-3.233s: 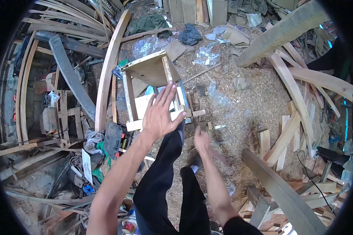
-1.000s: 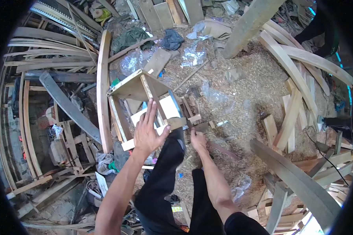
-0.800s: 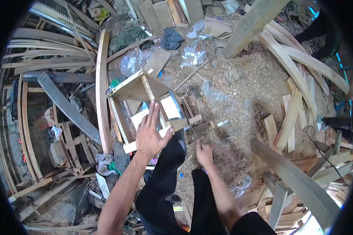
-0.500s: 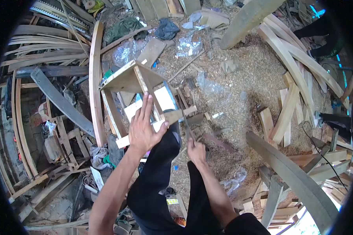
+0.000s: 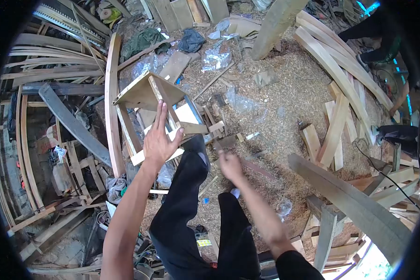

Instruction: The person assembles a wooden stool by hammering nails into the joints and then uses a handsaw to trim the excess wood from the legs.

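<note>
My left hand (image 5: 158, 144) lies flat on a small wooden frame (image 5: 165, 95), its fingers stretched along one rail and its thumb apart. The frame has a board across its far side and leans near my left knee (image 5: 194, 163). My right hand (image 5: 231, 165), slightly blurred, is closed around a narrow saw (image 5: 217, 146), just right of the frame's near corner. Most of the blade is hard to see at this angle. A short wood offcut (image 5: 216, 126) shows beyond that corner.
Sawdust and plastic scraps cover the ground (image 5: 266, 116). Long curved timbers (image 5: 114, 107) lie at left, with more planks (image 5: 336, 130) at right. A thick beam (image 5: 350, 200) crosses the lower right. Another person's leg (image 5: 378, 39) shows at upper right.
My right hand has shifted slightly upward and the saw blade no longer shows across the frame's projecting end. That end now looks shorter. My left hand stays on the frame, slightly further left.
</note>
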`<state>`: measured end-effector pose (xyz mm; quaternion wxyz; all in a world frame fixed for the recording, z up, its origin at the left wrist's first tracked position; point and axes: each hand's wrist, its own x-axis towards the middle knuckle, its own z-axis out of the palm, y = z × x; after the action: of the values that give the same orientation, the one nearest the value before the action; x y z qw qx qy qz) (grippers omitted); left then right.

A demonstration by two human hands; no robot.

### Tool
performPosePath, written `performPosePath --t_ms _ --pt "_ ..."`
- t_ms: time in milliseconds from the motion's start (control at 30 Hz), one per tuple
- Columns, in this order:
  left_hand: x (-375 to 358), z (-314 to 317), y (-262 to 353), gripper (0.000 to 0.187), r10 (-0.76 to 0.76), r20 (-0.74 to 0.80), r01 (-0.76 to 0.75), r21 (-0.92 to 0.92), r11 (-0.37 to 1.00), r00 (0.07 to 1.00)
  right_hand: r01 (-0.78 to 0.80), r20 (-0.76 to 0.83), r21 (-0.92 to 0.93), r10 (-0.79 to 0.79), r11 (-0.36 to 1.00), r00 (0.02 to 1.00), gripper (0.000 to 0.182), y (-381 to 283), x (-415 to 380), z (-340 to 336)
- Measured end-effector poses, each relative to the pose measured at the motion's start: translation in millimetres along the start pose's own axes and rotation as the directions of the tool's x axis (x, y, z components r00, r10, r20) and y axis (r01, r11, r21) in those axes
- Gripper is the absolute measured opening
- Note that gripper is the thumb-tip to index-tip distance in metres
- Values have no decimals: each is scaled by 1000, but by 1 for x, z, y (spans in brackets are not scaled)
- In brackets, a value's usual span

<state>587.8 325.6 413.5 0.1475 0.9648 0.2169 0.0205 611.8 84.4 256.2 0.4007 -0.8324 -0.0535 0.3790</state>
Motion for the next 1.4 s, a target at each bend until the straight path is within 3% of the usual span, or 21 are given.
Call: performPosePath --t_ms 67,133,233,333,400,567,633,733,833,933,967,1100,1167,1233,1267,1333,1400 --pt "2 -7 5 84 -97 129 104 -52 993 987 -32 -139 -117 15 993 990 56 -34 -8 23" --pt "2 -4 -3 85 -47 68 49 -31 998 997 -66 -96 -112 56 991 994 55 -56 -8 13" --pt "5 -6 -1 89 -105 149 109 -18 994 983 -141 -36 -112 138 984 990 54 -89 -34 -17" --pt "4 -14 6 89 -125 202 138 -52 989 971 -178 -43 -152 173 972 984 53 -79 -50 -27" --pt "6 -8 0 90 -83 137 97 -102 990 987 -190 -2 -175 193 966 981 53 -75 -44 -22" --pt "7 -8 1 92 -98 168 110 -68 992 981 -124 -67 -161 114 979 991 57 -38 65 34" --pt "9 -7 -1 93 -101 168 108 -35 994 981 -208 6 -150 211 966 977 58 -39 71 23" --pt "11 -13 2 89 -103 198 125 -102 987 975 -265 -16 -152 266 952 964 59 -43 66 27" --pt "15 -10 -9 91 -50 126 61 -87 994 991 -133 -4 -139 134 981 991 59 -89 1 -8" --pt "9 -10 -2 91 -59 137 73 -101 992 989 -223 49 -164 234 961 971 56 -84 -71 -50" --pt "5 -9 -3 91 -68 143 85 -111 990 987 -188 -17 -131 188 973 982 58 -59 -77 -50" --pt "8 -9 -4 90 -72 128 89 -128 988 989 -120 -152 5 119 993 981 61 -37 -66 -49" --pt "6 -9 -4 88 -59 119 70 -87 994 991 -126 -148 -2 124 992 981 62 -31 -58 -47" --pt "8 -8 -4 87 -55 106 63 -74 995 993 -16 -199 -11 13 1000 980 61 -39 -40 -43" --pt "8 -10 -3 88 -80 138 92 -80 993 987 -20 -196 -7 18 1000 980 61 -44 -38 -39" --pt "9 -12 0 90 -108 169 124 -85 989 980 -136 -39 -101 133 986 990 55 -54 -35 -35" --pt "8 -12 0 89 -112 170 127 -79 989 979 -120 -17 -108 119 987 993 52 -44 -36 -19"
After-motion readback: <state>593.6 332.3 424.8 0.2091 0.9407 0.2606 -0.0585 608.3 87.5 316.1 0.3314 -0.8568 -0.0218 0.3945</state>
